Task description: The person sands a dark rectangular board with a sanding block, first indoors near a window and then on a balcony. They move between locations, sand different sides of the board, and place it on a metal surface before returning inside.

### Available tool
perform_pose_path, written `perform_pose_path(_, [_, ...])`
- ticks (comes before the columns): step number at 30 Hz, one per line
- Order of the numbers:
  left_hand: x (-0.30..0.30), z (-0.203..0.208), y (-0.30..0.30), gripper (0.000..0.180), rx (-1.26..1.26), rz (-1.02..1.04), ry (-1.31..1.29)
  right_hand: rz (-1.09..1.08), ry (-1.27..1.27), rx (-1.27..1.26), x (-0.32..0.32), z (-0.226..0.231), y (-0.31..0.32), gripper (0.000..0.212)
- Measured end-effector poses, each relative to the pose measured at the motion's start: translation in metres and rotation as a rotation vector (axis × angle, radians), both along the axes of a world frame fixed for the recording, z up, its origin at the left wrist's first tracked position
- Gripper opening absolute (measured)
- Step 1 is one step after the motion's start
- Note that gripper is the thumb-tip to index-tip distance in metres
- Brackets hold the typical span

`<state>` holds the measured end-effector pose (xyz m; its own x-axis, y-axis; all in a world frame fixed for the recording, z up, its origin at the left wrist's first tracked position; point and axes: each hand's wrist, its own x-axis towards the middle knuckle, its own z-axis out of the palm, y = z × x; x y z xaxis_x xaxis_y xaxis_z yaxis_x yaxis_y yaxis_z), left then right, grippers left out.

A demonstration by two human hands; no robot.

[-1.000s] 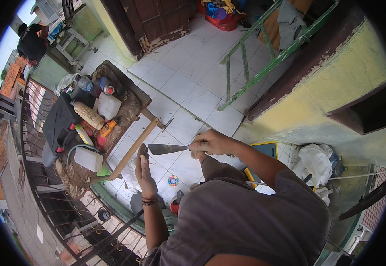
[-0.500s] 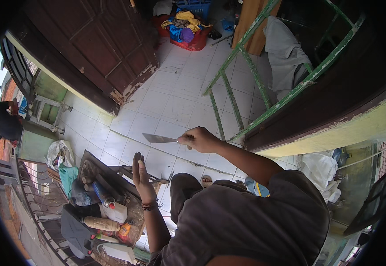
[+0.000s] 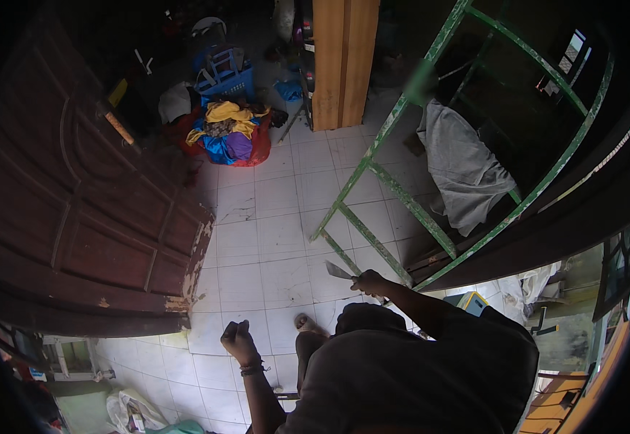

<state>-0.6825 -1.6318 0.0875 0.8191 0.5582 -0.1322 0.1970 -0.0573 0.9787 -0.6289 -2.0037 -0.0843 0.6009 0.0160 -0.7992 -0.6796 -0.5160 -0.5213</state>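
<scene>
A putty knife [image 3: 338, 270] with a flat, thin metal blade is gripped in my right hand [image 3: 368, 283]. Its blade points left and away from me, in front of the lower end of a green metal frame [image 3: 394, 186] with chipped paint; the handle is mostly hidden by my fingers. My left hand [image 3: 239, 342] is raised over the floor tiles, fingers curled in, with nothing seen in it. A bracelet circles that wrist.
A brown panelled door [image 3: 105, 224], peeling at its lower edge, stands at left. Ahead on the tiled floor [image 3: 279, 217] are heaped clothes [image 3: 228, 134], a blue basket [image 3: 232, 78] and a wooden cabinet [image 3: 345, 65]. Grey cloth [image 3: 467, 166] hangs by the frame. Bags [image 3: 134, 411] lie lower left.
My view has swung up toward the room inside, and the cluttered bench has left the picture. My left hand has gone from flat fingers to curled ones. The putty knife stays in my right hand.
</scene>
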Motion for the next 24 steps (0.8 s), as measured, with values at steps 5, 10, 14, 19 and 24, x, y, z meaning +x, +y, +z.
perform_pose_path(5, [0.172, 0.010, 0.040, 0.027, 0.032, -0.280, -0.223, -0.052, -0.048, -0.111, 0.094, 0.023, 0.017, 0.036])
perform_pose_path(10, [0.312, -0.126, 0.089, 0.019, -0.174, -0.526, 0.023, 0.223, 0.024, -0.402, 0.190, -0.086, 0.011, 0.042])
perform_pose_path(14, [0.296, -0.288, 0.182, 0.030, -0.118, -0.709, 1.119, 0.188, -0.003, -0.516, 0.255, -0.175, 0.004, 0.053])
perform_pose_path(19, [0.386, -0.292, 0.160, 0.028, -0.243, -0.733, 1.205, 0.335, -0.189, -0.387, 0.415, -0.133, -0.002, 0.043])
perform_pose_path(24, [0.521, -0.289, 0.153, 0.026, -0.208, -0.723, 1.130, 0.149, -0.182, -0.487, 0.513, -0.104, 0.005, 0.039])
